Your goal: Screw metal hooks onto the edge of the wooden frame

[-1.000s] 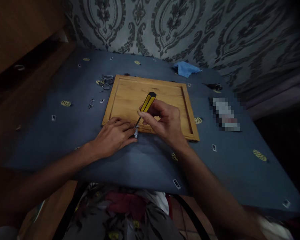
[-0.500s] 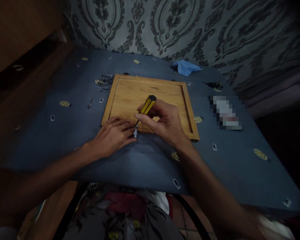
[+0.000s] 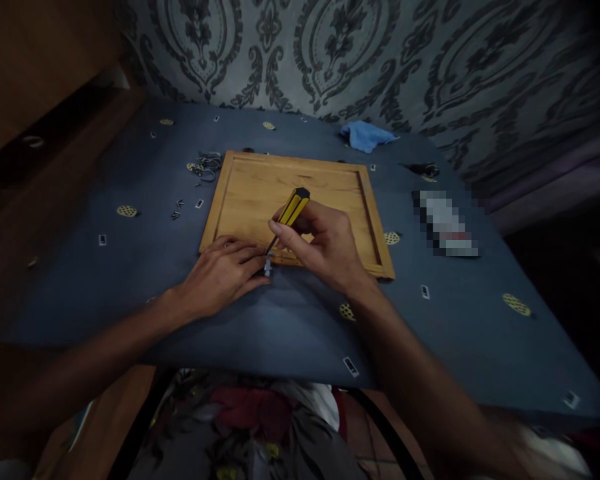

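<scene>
My right hand (image 3: pixel 327 243) is closed around the yellow and black handle of a screwdriver (image 3: pixel 294 208), which leans with its thin shaft pointing down and left. The screwdriver's tip meets a small shiny metal fitting (image 3: pixel 267 266) at the near edge of a framed wooden panel (image 3: pixel 290 180). My left hand (image 3: pixel 230 270) presses its fingers on that near edge, with the thumb below, and pinches the fitting in place. Its exact kind is too small to make out. The panel lies flat, its raised rim facing up.
Several loose screws (image 3: pixel 177 212) and a tangle of small metal parts (image 3: pixel 207 165) lie left of the panel. A blue cloth (image 3: pixel 367 136), a dark object (image 3: pixel 423 169) and a blurred-out packet (image 3: pixel 447 223) are on the right. Patterned wall stands behind the blue tablecloth (image 3: pixel 290 333).
The whole view has shifted slightly. Both hands keep their grip, and the screwdriver stays on the metal fitting with almost the same tilt.
</scene>
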